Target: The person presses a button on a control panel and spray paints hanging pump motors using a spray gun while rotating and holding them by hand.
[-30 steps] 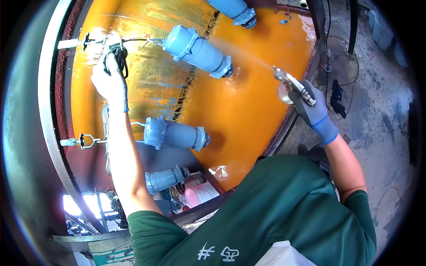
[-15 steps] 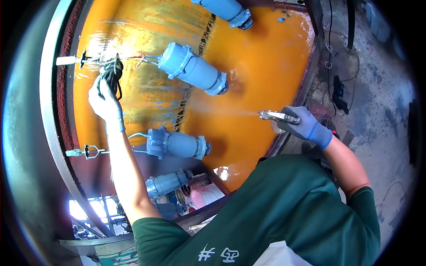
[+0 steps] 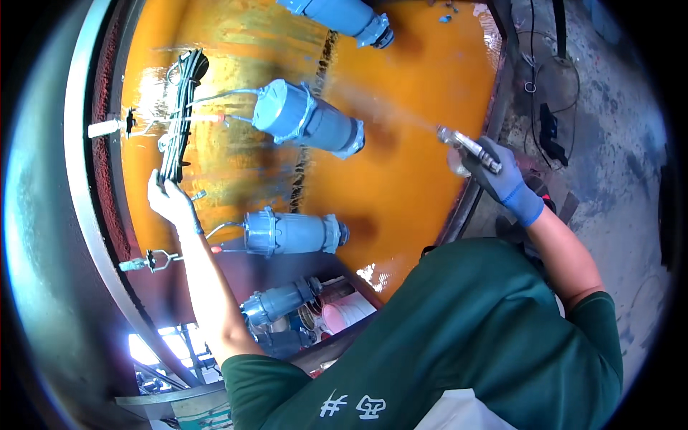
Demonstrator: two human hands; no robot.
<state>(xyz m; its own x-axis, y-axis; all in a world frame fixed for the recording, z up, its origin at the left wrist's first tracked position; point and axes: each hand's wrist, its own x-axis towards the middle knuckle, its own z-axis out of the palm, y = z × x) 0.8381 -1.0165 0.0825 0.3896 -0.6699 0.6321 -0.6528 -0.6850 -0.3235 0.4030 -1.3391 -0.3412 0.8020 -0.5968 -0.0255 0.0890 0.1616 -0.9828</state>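
Note:
My right hand (image 3: 502, 172), in a grey-blue glove, is closed round a metal spray gun (image 3: 469, 148). A pale mist leaves its nozzle toward a blue cylindrical motor unit (image 3: 308, 118) hanging at the middle. My left hand (image 3: 172, 203), in a pale glove, has its fingers about the near end of a bundle of dark coiled cable (image 3: 183, 115). The bundle lies across the hanging rod and hook (image 3: 143, 127) of that unit, and a lead runs from it to the unit's top. A second blue unit (image 3: 287, 233) hangs nearer, right of my left forearm.
Another blue unit (image 3: 344, 20) hangs at the far side. Behind them stands an orange-coated booth panel (image 3: 408, 186). Lower down are more blue units (image 3: 283, 299) and a pink bucket (image 3: 347, 313). A curved metal rail (image 3: 77, 143) runs along the left; cords (image 3: 534, 86) lie on the right floor.
My left hand has come nearer, from the bundle's middle to its near end, and the bundle now stretches out lengthwise. The spray gun has moved slightly away and right, its nozzle tilted more toward the far side.

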